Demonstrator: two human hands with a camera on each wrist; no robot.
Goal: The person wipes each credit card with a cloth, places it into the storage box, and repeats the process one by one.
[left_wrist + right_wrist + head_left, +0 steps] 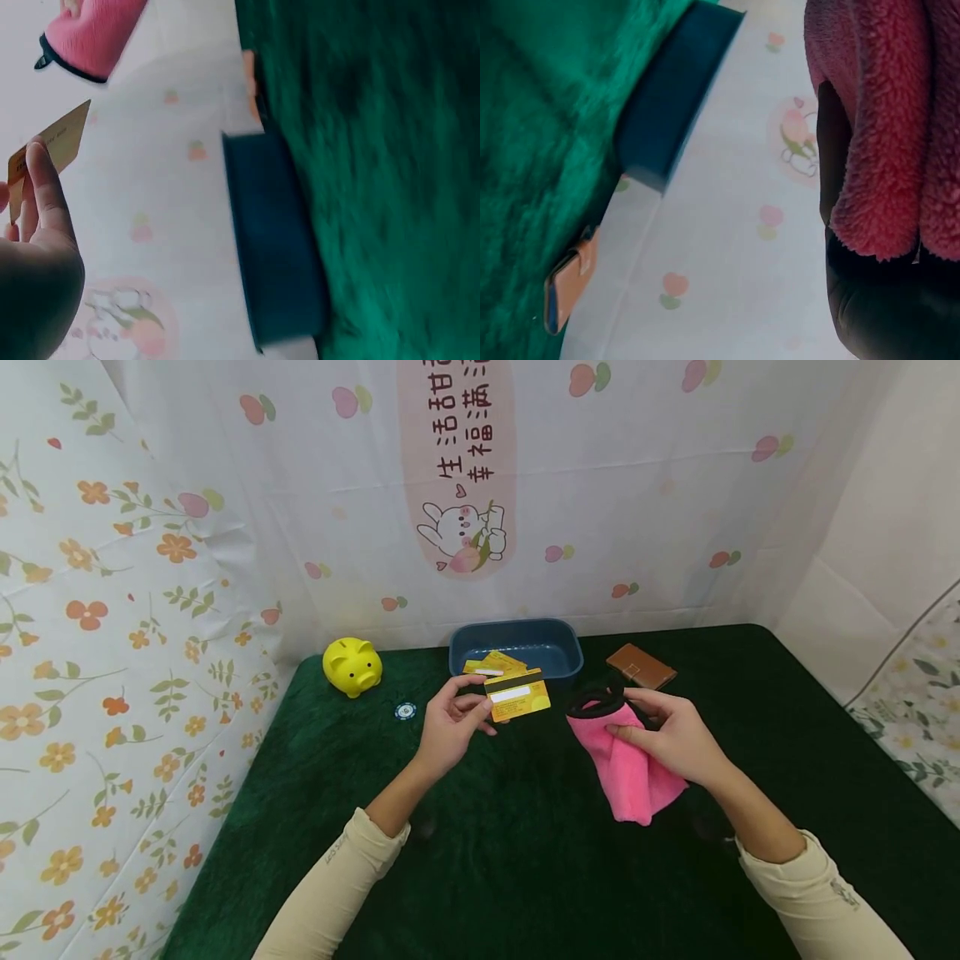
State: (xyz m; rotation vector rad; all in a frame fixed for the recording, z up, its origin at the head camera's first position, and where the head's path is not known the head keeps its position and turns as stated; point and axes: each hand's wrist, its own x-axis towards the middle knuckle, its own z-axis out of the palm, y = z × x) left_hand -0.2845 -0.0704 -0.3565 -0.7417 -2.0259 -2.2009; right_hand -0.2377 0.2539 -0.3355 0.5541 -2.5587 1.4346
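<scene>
My left hand (447,722) pinches a gold bank card (536,695) between thumb and fingers, its black stripe along the top. In the left wrist view the card (69,139) is tilted, with the thumb (45,184) against it. To the right, my right hand (686,739) grips a fluffy pink cloth (628,785) with a black edge, which hangs down in folds. The right wrist view shows the cloth (889,135) close up, covering most of the fingers. Card and cloth are a short gap apart, above the table.
Behind the hands stands a blue bin (551,653) with several gold cards (513,662) inside. A brown wallet (641,667) lies to its right. To the left are a yellow piggy bank (351,667) and a poker chip (405,711), on a dark green tablecloth (517,860).
</scene>
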